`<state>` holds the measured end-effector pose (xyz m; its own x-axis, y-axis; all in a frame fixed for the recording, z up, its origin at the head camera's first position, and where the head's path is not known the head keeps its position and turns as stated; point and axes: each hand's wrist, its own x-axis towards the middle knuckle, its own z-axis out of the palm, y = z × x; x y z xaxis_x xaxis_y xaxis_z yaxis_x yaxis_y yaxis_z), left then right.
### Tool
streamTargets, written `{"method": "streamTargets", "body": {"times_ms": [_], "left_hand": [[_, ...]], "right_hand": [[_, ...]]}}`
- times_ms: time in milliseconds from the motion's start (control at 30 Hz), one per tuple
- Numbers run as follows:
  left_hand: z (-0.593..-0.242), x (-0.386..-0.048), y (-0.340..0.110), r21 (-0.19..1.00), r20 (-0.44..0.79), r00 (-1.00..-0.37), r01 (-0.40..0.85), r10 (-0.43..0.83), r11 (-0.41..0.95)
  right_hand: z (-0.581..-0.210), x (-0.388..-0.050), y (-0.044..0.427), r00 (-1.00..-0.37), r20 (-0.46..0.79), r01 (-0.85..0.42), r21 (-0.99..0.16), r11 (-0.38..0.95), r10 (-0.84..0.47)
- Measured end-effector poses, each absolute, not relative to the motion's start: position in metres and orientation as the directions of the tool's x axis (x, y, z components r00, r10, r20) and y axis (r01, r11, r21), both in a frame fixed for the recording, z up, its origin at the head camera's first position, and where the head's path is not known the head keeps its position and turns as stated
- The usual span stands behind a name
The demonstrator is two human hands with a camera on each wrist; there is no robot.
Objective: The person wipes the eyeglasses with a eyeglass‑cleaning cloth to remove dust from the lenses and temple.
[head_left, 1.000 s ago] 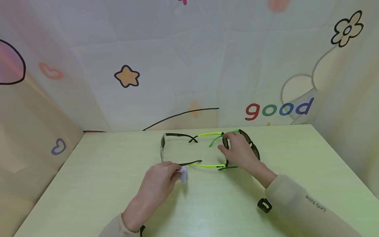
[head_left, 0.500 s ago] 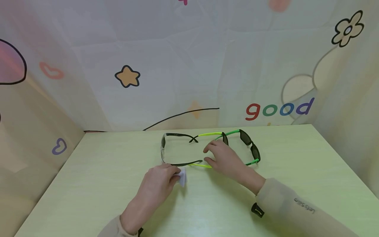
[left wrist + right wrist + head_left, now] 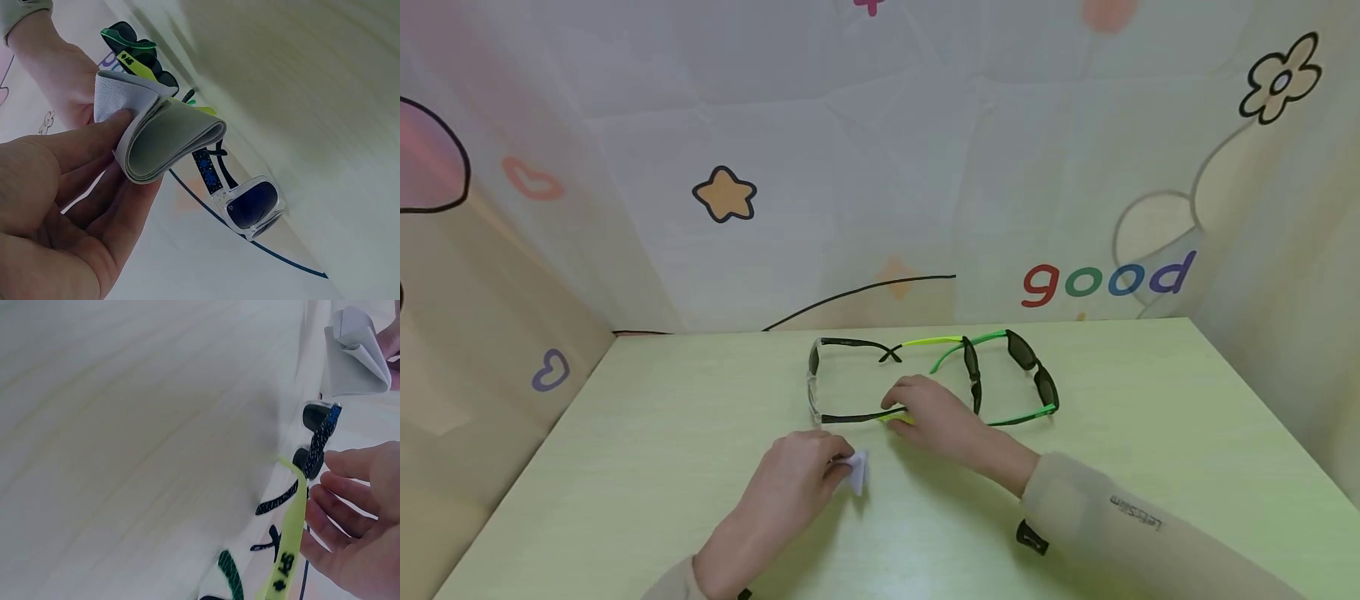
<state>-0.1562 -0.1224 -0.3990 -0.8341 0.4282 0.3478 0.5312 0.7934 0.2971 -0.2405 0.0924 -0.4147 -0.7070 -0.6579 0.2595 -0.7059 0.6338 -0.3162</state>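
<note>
My left hand [image 3: 793, 479] pinches a folded pale grey cloth [image 3: 140, 150] between thumb and fingers, just above the table. Beyond it lie several sunglasses with their arms unfolded. The clear-framed pair [image 3: 253, 206] with dark patterned arms is at the left. In the middle is the yellow-armed pair [image 3: 972, 371], and the green-armed pair [image 3: 1047, 387] is at the right. My right hand [image 3: 940, 421] hovers by the near arm tips of the clear and yellow pairs, fingers loosely bent and holding nothing. Whether it touches an arm tip I cannot tell.
The sunglasses stand in a row with overlapping arms near the back of the pale wooden table [image 3: 625, 475]. A printed curtain [image 3: 850, 183] hangs behind and along both sides. A small black strap piece [image 3: 1032, 537] hangs under the right sleeve.
My right hand has moved left and slightly nearer, from the yellow and green sunglasses to the arm tips of the clear pair. The left hand has lowered slightly with the cloth.
</note>
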Motion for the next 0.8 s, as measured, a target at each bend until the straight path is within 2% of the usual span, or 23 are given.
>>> {"method": "streamTargets", "body": {"times_ms": [267, 800], "left_hand": [[-0.402, -0.157, -0.128, 0.356, 0.289, -0.851, 0.521, 0.439, 0.776], [-0.402, -0.153, -0.134, 0.367, 0.245, -0.846, 0.533, 0.474, 0.762]], "right_hand": [[-0.417, -0.237, 0.067, -0.711, 0.189, -0.699, -0.299, 0.65, -0.677], [-0.416, -0.238, 0.036, -0.736, 0.135, -0.676, -0.187, 0.712, -0.663]]}}
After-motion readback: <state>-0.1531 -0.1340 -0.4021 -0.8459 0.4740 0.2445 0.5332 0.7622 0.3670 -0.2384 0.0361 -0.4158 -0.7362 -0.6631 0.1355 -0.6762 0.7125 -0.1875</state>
